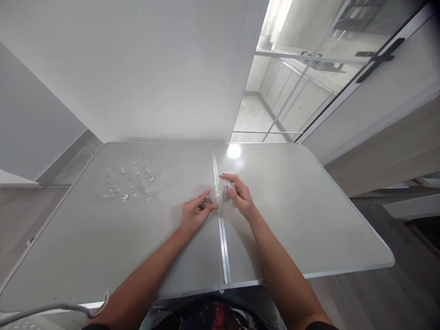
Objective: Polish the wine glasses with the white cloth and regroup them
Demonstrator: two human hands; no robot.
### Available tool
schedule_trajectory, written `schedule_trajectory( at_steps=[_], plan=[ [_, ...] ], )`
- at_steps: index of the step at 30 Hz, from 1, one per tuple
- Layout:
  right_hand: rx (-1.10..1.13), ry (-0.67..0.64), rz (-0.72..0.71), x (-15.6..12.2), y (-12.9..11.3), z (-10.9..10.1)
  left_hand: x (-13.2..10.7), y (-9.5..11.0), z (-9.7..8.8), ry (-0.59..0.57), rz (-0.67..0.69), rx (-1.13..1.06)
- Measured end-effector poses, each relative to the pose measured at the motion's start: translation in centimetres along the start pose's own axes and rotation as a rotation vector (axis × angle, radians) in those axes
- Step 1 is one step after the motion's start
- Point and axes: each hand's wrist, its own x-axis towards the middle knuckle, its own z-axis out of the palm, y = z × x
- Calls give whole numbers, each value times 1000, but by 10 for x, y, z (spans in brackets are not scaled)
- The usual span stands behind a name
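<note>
Wall: a broad white wall (154,68) is seen rising behind the bench, plain and softly shaded.
Floor: grey wood-look floor (330,298) is glimpsed on both sides.
Doorway: to the right, pale cabinets are shown through a glass door (275,107), its panes crossed by thin bars; a black handle (380,59) is fixed on the frame.
Bench: and here the pale bench (295,224) is spread out, its corners rounded, its rim edged in metal, its two halves divided by a silver seam (223,247).
Far-left group: clear glassware (132,183) is gathered on the left half; the exact count is lost in transparency.
Left hand: one end of a clear glass (217,196) is pinched by the left hand (195,213), fingers narrow, right by the seam.
Right hand: a white cloth (232,201) is held against the bowl by the right hand (241,197), fingers curled round.
Glare: a bright spot (234,151) is reflected near the back edge.
</note>
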Motion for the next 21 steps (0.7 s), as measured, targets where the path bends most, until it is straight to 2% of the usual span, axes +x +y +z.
schedule_trajectory(
  at_steps=[2,5,7,9,11,14,17,21],
  plan=[
    [79,149,21,2,2,-2,1,1,0,3,-31,-35],
    [259,460,61,9,13,-3,3,3,-2,19,-152,-141],
    [389,568,132,13,23,-1,5,3,-4,33,-253,-223],
    [502,559,236,16,29,5,6,1,-5,20,-335,-291],
    [607,491,307,16,30,16,6,-1,-6,-26,-380,-347],
    [743,318,336,12,21,35,6,-4,-3,-173,-395,-442],
    [774,135,361,9,11,46,6,-5,0,-314,-404,-514],
    [711,158,281,10,8,46,8,-4,1,-315,-372,-487]
  ],
)
